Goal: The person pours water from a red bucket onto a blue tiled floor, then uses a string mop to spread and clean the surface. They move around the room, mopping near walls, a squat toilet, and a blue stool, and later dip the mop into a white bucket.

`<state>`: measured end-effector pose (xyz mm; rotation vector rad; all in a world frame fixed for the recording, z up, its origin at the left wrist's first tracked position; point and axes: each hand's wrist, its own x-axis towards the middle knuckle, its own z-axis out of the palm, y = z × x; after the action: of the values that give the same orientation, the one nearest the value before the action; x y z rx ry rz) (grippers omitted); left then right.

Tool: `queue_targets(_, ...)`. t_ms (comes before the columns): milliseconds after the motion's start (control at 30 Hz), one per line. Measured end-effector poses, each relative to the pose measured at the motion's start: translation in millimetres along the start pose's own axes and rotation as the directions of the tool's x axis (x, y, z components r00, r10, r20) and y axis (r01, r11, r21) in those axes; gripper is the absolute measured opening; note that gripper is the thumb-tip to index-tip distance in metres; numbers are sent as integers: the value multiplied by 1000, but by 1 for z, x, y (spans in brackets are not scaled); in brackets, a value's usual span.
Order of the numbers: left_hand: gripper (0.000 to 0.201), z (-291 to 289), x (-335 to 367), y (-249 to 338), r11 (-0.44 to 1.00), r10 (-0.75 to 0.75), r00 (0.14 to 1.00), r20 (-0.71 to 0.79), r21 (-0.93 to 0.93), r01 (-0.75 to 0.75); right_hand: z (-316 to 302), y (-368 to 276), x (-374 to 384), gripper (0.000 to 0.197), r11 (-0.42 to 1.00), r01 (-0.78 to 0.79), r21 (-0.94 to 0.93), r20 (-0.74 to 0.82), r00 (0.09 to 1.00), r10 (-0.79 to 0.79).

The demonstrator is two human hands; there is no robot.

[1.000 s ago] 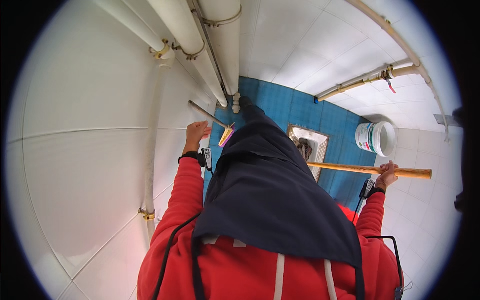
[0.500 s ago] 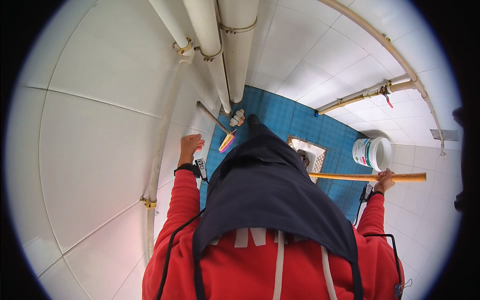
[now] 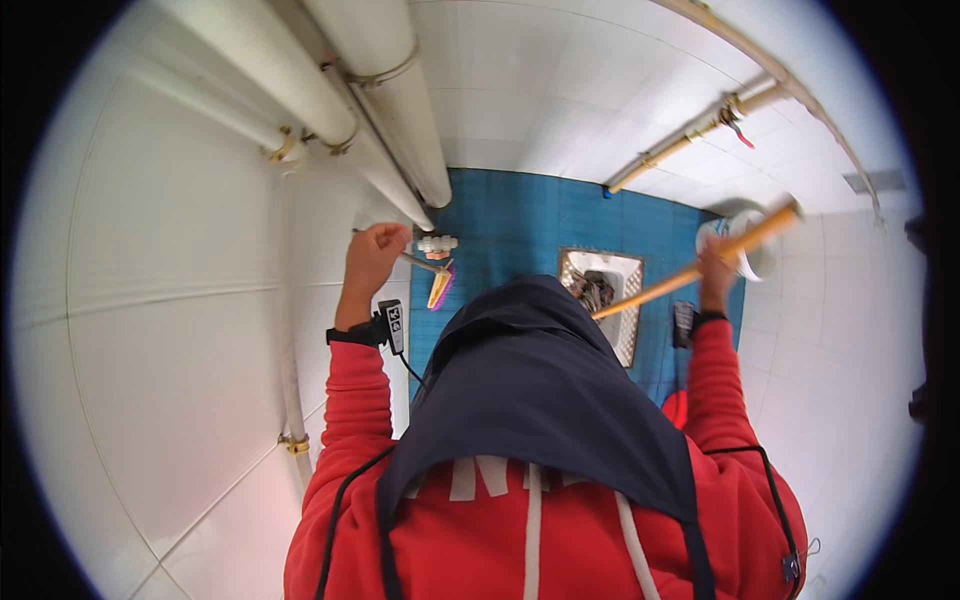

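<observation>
My right hand [image 3: 715,272] is closed around the wooden handle [image 3: 650,292] of a mop, which slants from upper right down toward the squat toilet [image 3: 626,335]. Its lower end passes behind my dark apron. Grey, ragged strands like a mop head [image 3: 597,291] lie in the toilet bowl. My left hand [image 3: 374,262] has curled fingers and is raised near the left wall. The handle of a brush [image 3: 440,286] with a yellow head and purple bristles runs behind it. Whether those fingers touch the handle, I cannot tell.
White plastic pipe fittings [image 3: 437,244] lie on the blue tiled floor [image 3: 510,230] beside thick white pipes [image 3: 385,90]. A white bucket [image 3: 757,262] stands beyond my right hand. Along the right wall runs a pipe with a red-handled valve [image 3: 739,133]. Something red [image 3: 676,408] shows beside my right forearm.
My right hand has moved forward and left, and the mop handle has tilted from nearly level to a steep slant. My left hand has risen beside the brush handle. The whole view has shifted.
</observation>
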<state>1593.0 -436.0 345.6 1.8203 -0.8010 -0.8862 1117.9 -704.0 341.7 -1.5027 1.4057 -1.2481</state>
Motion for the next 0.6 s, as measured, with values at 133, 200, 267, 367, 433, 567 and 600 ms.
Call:
queue_targets(133, 24, 24, 6, 54, 978, 90, 994, 55, 182, -99, 51, 16, -41, 17, 992, -115, -59, 384, 914, 129)
queue_targets(200, 25, 37, 1, 62, 972, 120, 991, 64, 196, -130, 41, 19, -51, 20, 995, -41, -88, 281, 957, 65)
queue_targets(267, 25, 50, -3, 61, 956, 47, 994, 101, 284, -74, 12, 12, -47, 22, 998, -53, -17, 216, 975, 56)
queue_targets(367, 25, 91, -3, 52, 937, 8, 978, 209, 340, -80, -51, -24, -22, 23, 967, -164, 195, 152, 979, 135)
queue_targets(433, 26, 130, 1, 51, 941, 36, 943, 331, 306, -144, -82, -64, -13, 21, 960, -178, 215, 209, 969, 133)
queue_targets(567, 45, 260, 1, 69, 879, 322, 693, 644, 68, -472, -102, -156, -8, 22, 965, -80, 248, 370, 929, -18)
queue_targets(600, 54, 297, -2, 80, 739, 482, 570, 665, 40, -672, -102, -179, -3, 24, 967, 13, 253, 355, 929, -105)
